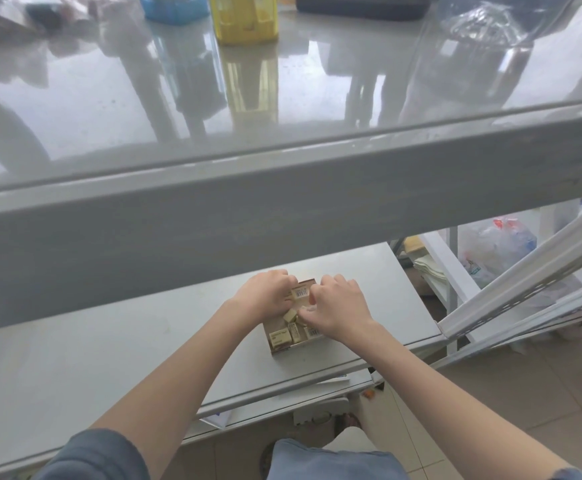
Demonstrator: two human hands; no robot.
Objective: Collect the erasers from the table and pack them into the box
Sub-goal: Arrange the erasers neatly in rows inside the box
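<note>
Cream erasers — between both hands' grip

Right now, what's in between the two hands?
In the head view, an eraser with a barcode label sits between the left hand and right hand, over the box.

Both arms outstretched, left hand and right hand close together, fingers curled.

bench: pale grey | box: brown card | erasers: cream, dark-printed labels, one barcoded | sleeve: slate blue | container: yellow | tray: blue
</note>
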